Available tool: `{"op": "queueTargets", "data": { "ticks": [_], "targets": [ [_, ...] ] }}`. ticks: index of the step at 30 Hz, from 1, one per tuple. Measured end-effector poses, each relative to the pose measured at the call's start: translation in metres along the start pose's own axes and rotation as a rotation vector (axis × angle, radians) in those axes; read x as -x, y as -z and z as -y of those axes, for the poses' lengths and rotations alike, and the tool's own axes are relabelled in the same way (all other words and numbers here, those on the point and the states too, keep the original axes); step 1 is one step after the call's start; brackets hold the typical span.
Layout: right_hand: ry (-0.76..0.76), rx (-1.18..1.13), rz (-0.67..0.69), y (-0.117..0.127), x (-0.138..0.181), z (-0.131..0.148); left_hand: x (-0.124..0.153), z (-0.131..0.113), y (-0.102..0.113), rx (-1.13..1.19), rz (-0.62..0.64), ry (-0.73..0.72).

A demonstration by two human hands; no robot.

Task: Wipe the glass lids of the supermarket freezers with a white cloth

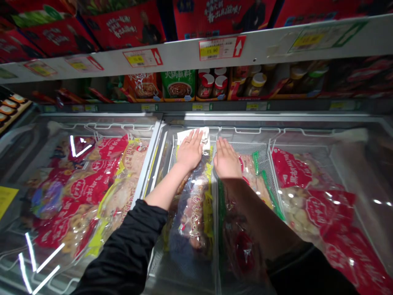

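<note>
My left hand (190, 149) lies flat on a white cloth or paper wipe (183, 135), pressing it against the clear glass lid of a chest freezer (245, 119). The wipe sticks out beyond my fingers on both sides. To its right, my right hand (226, 159) rests on the glass with fingers straight and close together, holding nothing. Beneath the glass under my arms lies a long clear bag of dark frozen food (196, 205) with yellow edges. A green-edged bag (250, 176) shows below the glass beside my right hand.
Red-labelled frozen bags (307, 184) fill the right compartment, and more red bags (89, 184) lie at left. A white shelf edge (260, 43) with price tags overhangs the freezer's back. Jars (211, 84) and sauce packets (179, 85) stand on the lower shelf.
</note>
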State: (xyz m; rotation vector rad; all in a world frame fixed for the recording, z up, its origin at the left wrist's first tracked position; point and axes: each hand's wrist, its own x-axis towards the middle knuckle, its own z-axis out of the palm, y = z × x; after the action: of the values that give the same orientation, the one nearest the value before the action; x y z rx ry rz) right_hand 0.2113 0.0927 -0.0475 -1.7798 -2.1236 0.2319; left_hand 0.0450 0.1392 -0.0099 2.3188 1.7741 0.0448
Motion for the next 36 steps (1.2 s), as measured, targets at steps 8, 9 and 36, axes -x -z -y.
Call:
{"op": "queueTargets", "data": {
  "ticks": [8,9,36],
  "targets": [
    [-0.034,0.011,-0.029,0.0,0.004,0.001,-0.033,-0.021,0.004,0.031,0.076,-0.148],
    [-0.034,0.012,-0.034,-0.001,0.004,0.001,-0.04,-0.015,0.007,0.034,0.082,-0.131],
    [-0.053,-0.036,-0.06,0.0,0.007,0.001,0.008,-0.013,-0.002,0.0,0.045,-0.079]
  ]
}}
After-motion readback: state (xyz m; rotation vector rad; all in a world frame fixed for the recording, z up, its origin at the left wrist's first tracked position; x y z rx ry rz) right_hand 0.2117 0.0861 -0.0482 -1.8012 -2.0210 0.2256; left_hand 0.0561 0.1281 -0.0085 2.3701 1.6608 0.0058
